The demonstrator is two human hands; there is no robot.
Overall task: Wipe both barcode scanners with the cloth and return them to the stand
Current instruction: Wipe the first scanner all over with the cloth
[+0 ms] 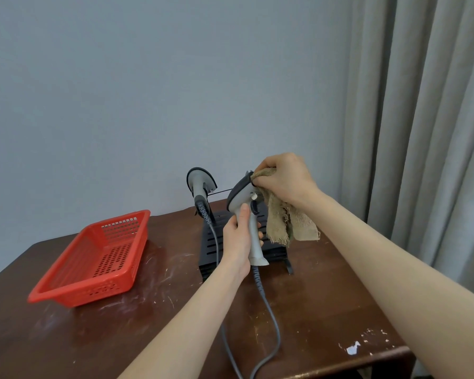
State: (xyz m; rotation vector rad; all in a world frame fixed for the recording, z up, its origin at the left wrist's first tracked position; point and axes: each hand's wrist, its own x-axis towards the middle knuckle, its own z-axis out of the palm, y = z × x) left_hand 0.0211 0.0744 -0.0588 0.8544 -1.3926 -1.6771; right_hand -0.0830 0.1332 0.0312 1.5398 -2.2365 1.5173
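Tan, frayed cloth (285,222) is bunching inside the right hand (283,179), whose fingers are curling over it and pressing it against the top of the held scanner (244,194). The rest of the cloth is hanging loose below the wrist. The bare right forearm is reaching in from the lower right, its wrist bending slightly down.

The left hand (237,239) is gripping the grey handle of that scanner, with the thumb lying up along the handle, and is holding it upright above the stand (208,258). The left forearm is extending in from the bottom centre. The two hands are working close together, one above the other, on the same scanner.

A grey cable (271,318) is hanging from the handle's base and trailing over the surface (326,296) toward its near edge.

The second scanner (200,181) is sitting head-up at the stand's back left, apart from both hands. The stand, black and slotted, is resting on the dark brown, scuffed surface.

A red basket (99,258) is lying well apart to the left. A grey curtain (422,105) is hanging on the right.
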